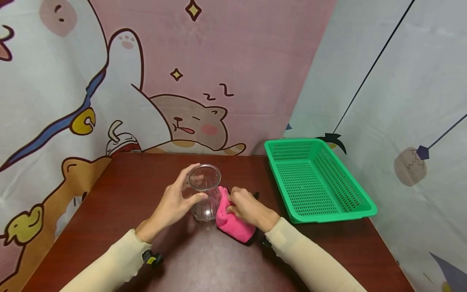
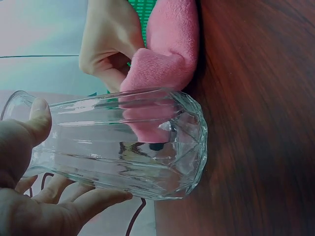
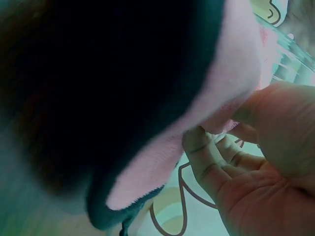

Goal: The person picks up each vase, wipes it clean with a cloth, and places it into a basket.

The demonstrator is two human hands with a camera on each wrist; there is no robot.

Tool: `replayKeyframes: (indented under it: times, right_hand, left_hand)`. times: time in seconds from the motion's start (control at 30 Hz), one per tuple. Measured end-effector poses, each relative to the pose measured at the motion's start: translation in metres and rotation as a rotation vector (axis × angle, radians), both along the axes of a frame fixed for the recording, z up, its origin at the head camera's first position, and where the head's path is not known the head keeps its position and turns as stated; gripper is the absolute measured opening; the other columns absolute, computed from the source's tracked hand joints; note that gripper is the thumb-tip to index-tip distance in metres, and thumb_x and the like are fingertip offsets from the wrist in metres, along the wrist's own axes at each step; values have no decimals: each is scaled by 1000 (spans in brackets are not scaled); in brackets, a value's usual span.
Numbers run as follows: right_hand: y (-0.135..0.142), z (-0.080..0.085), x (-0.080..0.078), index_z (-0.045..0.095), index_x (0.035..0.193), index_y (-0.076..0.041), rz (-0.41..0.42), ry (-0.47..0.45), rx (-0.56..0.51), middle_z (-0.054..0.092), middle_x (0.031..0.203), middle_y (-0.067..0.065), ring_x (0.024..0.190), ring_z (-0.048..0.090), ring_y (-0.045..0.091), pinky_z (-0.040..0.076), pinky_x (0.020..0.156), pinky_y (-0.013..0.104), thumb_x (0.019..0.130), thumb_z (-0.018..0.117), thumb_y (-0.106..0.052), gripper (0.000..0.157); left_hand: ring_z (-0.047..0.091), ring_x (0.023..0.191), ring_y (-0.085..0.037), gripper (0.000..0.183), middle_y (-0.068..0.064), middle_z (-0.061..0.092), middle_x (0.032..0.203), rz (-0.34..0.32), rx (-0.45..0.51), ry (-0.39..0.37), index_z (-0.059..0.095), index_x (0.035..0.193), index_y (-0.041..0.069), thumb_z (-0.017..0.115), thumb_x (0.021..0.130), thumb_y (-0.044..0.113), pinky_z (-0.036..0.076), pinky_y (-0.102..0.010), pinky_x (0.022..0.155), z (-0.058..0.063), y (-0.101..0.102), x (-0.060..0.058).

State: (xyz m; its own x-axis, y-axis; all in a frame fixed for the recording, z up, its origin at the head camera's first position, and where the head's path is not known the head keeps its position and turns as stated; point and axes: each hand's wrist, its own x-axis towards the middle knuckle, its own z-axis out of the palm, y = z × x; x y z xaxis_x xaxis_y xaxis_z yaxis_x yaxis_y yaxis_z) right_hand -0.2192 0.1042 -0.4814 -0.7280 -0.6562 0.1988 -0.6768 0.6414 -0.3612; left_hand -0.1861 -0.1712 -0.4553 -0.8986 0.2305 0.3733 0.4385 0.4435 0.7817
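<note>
My left hand point(image 1: 177, 201) grips a clear glass vase point(image 2: 123, 142) with ribbed sides and a flared rim. In the head view the vase stands upright, its mouth facing up toward the camera. Thumb and fingers wrap its upper half from the left. My right hand point(image 1: 248, 206) pinches a bunched pink cloth point(image 1: 237, 227) with dark edging. The cloth lies against the right side of the vase, and its pink shows through the glass in the left wrist view. Close to the camera in the right wrist view, the cloth point(image 3: 236, 54) hides much of the scene.
A green plastic basket point(image 1: 282, 184) with perforated walls stands on the right of the dark reddish-brown table point(image 1: 146, 174). Behind and along the sides hangs a cartoon-printed curtain point(image 1: 255, 73), close to the table's edges.
</note>
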Motion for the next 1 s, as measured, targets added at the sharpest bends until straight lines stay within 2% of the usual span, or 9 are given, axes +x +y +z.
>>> replayKeyframes:
  times: [0.2, 0.47, 0.57, 0.73, 0.9, 1.0]
  right_hand:
    - [2, -4, 1, 77, 83, -10, 0, 5, 14, 65, 85, 8, 73, 60, 12, 50, 62, 23, 98, 93, -5, 22]
    - [6, -6, -1, 81, 91, -9, 17, 15, -20, 71, 89, 10, 78, 61, 12, 53, 69, 23, 98, 94, -8, 15]
    - [5, -7, -1, 84, 101, -8, 7, 2, -31, 74, 92, 10, 83, 62, 14, 54, 73, 24, 99, 94, -11, 11]
    - [4, -8, 0, 87, 115, -7, -32, -52, -48, 76, 96, 10, 85, 60, 14, 53, 74, 26, 100, 93, -11, 16]
    - [4, -8, -1, 86, 114, -7, -56, -78, -79, 71, 91, 5, 82, 56, 13, 48, 71, 25, 100, 93, -10, 16]
    - [4, -8, 0, 87, 113, -9, -68, -84, -100, 67, 88, 0, 81, 54, 12, 46, 69, 24, 99, 94, -10, 16]
  left_hand:
    - [83, 132, -38, 93, -14, 79, 151, -6, 14, -14, 44, 176, 29, 94, 99, 19, 69, -62, 95, 0, 1, 1]
    - [83, 131, -38, 95, -13, 79, 152, 0, 6, -16, 43, 177, 33, 95, 98, 18, 70, -57, 95, 1, 0, 0]
    - [83, 131, -38, 97, -13, 78, 152, 0, 3, -19, 42, 177, 33, 95, 98, 18, 70, -57, 95, 1, 0, 1]
    - [82, 133, -39, 97, -15, 78, 153, -5, 2, -28, 41, 177, 34, 95, 98, 18, 69, -60, 96, 2, -1, 2]
    - [82, 133, -41, 96, -15, 78, 153, -3, 4, -24, 41, 177, 33, 95, 99, 18, 69, -65, 97, 1, 0, 1]
    - [83, 132, -41, 95, -15, 78, 152, 0, 2, -16, 42, 177, 31, 94, 99, 18, 69, -64, 96, 0, 0, 1]
